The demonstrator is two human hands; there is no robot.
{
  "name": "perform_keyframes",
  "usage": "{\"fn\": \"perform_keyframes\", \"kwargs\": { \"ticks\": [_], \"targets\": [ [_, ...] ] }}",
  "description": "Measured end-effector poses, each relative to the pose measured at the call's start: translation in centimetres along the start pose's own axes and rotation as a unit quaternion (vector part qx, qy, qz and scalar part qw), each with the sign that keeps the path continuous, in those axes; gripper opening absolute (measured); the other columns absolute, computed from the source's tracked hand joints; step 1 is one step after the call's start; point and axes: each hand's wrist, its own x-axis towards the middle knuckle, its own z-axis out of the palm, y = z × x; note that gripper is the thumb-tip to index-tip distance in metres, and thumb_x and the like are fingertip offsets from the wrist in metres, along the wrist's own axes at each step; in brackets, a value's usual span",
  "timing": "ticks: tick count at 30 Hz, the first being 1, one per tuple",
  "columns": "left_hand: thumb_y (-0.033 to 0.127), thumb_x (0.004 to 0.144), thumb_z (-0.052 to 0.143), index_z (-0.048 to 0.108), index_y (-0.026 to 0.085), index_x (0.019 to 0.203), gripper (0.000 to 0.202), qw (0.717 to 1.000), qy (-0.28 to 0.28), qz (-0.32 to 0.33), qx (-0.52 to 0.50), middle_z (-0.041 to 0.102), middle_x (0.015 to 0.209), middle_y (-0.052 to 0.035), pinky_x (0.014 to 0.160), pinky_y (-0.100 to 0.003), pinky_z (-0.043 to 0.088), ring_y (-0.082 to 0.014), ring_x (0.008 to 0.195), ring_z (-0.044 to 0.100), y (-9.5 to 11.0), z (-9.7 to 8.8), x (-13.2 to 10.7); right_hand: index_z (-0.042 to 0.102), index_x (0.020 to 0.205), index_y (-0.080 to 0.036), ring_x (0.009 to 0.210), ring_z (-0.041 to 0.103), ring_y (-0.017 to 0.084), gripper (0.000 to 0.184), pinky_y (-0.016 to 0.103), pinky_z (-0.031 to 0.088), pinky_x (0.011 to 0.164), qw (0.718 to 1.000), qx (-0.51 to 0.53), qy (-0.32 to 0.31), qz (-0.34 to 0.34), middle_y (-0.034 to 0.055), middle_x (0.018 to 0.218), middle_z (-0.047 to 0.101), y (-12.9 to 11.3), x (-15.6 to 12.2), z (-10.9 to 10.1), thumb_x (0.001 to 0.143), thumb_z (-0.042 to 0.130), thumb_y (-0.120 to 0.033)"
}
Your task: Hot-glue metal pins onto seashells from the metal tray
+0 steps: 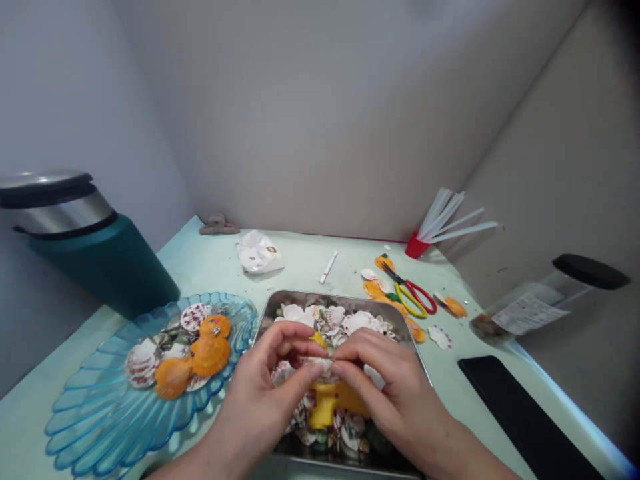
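Pinching a small pale seashell from either side, the left hand and right hand meet, fingers curled, over a metal tray of assorted shells. Beneath them lies a yellow gun-shaped tool. On the left, a blue scalloped dish holds orange scallop shells; on the right lie scissors, and farther off, a red cup holds white sticks.

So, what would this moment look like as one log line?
left hand: pinching whitish piece | right hand: pinching same piece | beneath: yellow object, shells in metal tray | left side: blue dish
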Motion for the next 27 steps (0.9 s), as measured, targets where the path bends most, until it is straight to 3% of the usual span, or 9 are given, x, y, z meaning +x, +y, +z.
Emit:
{"fn": "perform_keyframes", "kwargs": {
  "ticks": [7, 17, 24, 27],
  "targets": [
    [0.025, 0.074, 0.066, 0.051, 0.02, 0.094, 0.026, 0.999, 0.011, -0.017, -0.025, 0.064, 0.069, 0.0029, 0.06, -0.021, 0.046, -0.0112, 0.066, 0.059, 0.19, 0.07, -0.13, 0.059, 0.08, -0.017, 0.071, 0.052, 0.014, 0.013, 0.027, 0.038, 0.065, 1.0, -0.005, -0.015, 0.021, 0.0015, 0.074, 0.057, -0.13, 0.11, -0.13, 0.09, 0.05, -0.02],
    [0.021, 0.071, 0.069, 0.049, 0.019, 0.084, 0.025, 0.998, 0.019, -0.034, -0.057, 0.061, 0.066, 0.004, 0.061, -0.02, 0.045, -0.0096, 0.063, 0.055, -0.14, -0.11, 0.18, 0.058, 0.078, -0.016, 0.07, 0.051, 0.014, 0.017, 0.027, 0.038, 0.064, 1.0, 0.0, -0.013, 0.003, 0.0026, 0.073, 0.056, -0.14, -0.01, 0.18, 0.09, 0.047, -0.018],
    [0.023, 0.076, 0.065, 0.055, 0.021, 0.093, 0.02, 0.999, 0.016, 0.028, 0.022, 0.066, 0.095, -0.0028, 0.082, -0.027, 0.046, -0.0152, 0.091, 0.06, -0.03, 0.14, 0.05, 0.054, 0.069, -0.018, 0.064, 0.051, 0.012, 0.026, 0.024, 0.038, 0.062, 0.989, 0.058, 0.019, 0.138, -0.0025, 0.066, 0.054, -0.47, 0.06, 0.35, 0.091, 0.046, -0.029],
    [0.024, 0.075, 0.066, 0.054, 0.021, 0.096, 0.025, 1.0, 0.027, 0.01, -0.005, 0.065, 0.085, 0.0, 0.073, -0.024, 0.047, -0.0137, 0.081, 0.06, -0.07, 0.14, 0.01, 0.052, 0.068, -0.019, 0.063, 0.05, 0.011, 0.027, 0.023, 0.037, 0.061, 0.984, 0.081, 0.029, 0.158, -0.0036, 0.065, 0.053, -0.49, 0.04, 0.23, 0.092, 0.046, -0.031]
  ]
}}
